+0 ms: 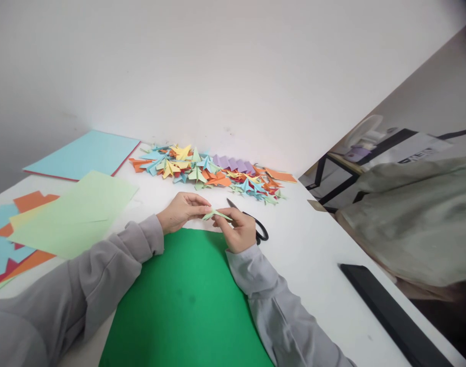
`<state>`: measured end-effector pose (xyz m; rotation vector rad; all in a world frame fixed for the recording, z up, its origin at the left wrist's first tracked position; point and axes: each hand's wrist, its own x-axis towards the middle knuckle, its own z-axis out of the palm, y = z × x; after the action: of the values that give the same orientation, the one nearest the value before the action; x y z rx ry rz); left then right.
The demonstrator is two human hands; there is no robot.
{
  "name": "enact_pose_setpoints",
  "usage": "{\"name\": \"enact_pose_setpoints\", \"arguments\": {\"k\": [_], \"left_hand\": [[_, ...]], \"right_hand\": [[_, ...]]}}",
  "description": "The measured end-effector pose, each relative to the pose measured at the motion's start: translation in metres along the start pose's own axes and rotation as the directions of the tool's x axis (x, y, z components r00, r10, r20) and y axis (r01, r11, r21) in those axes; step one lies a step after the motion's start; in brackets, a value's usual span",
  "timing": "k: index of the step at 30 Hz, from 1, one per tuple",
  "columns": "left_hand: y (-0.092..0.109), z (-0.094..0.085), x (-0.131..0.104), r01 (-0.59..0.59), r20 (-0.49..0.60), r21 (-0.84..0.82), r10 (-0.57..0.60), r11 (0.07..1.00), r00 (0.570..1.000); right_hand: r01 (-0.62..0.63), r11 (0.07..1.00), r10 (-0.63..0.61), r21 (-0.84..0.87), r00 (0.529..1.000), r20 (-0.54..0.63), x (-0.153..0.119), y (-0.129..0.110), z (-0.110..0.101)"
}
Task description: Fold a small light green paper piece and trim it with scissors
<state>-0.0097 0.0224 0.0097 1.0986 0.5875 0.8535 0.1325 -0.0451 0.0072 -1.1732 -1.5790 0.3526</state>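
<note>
Between my two hands is a small light-green folded paper plane (214, 214), held just above the far edge of a green sheet (179, 295). My left hand (185, 210) pinches one side of it with thumb and forefinger. On the other side, the fingers of my right hand (238, 229) are closed on the paper as well. Scissors (261, 232) with black handles lie on the white table, partly hidden behind my right hand. A heap of small folded paper planes (202, 168) in several colours lies beyond my hands along the wall.
Light-green paper (80, 219) and coloured scraps (34, 201) cover the table's left side. A light-blue sheet stack (83, 155) lies at the back left. An orange paper piece (280, 175) is right of the heap. A long black object (385, 311) lies along the right edge.
</note>
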Motion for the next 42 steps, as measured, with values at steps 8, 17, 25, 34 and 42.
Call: {"name": "enact_pose_setpoints", "arguments": {"k": [8, 17, 25, 34, 42], "left_hand": [[-0.0022, -0.0016, 0.0013, -0.013, 0.013, 0.004, 0.013, 1.000, 1.000], [-0.0020, -0.0023, 0.0020, -0.044, 0.013, -0.024, 0.045, 0.999, 0.999], [-0.0019, -0.0021, 0.0027, -0.081, 0.010, -0.002, 0.081, 0.997, 0.997], [-0.0002, 0.0007, -0.0001, -0.011, 0.035, -0.038, 0.012, 0.999, 0.999], [-0.0010, 0.0020, -0.0016, 0.008, 0.060, 0.099, -0.014, 0.995, 0.998]], "right_hand": [[-0.094, 0.984, 0.099, 0.152, 0.995, -0.025, 0.0002, 0.0017, 0.0038], [-0.228, 0.913, 0.261, 0.339, 0.964, -0.057, 0.0015, 0.0018, 0.0095], [-0.204, 0.924, 0.227, 0.324, 0.973, -0.032, 0.0019, 0.0013, 0.0063], [-0.176, 0.942, 0.197, 0.287, 0.979, -0.046, 0.0015, 0.0025, 0.0062], [-0.214, 0.927, 0.214, 0.308, 0.976, 0.034, 0.0018, 0.0025, 0.0065]]}}
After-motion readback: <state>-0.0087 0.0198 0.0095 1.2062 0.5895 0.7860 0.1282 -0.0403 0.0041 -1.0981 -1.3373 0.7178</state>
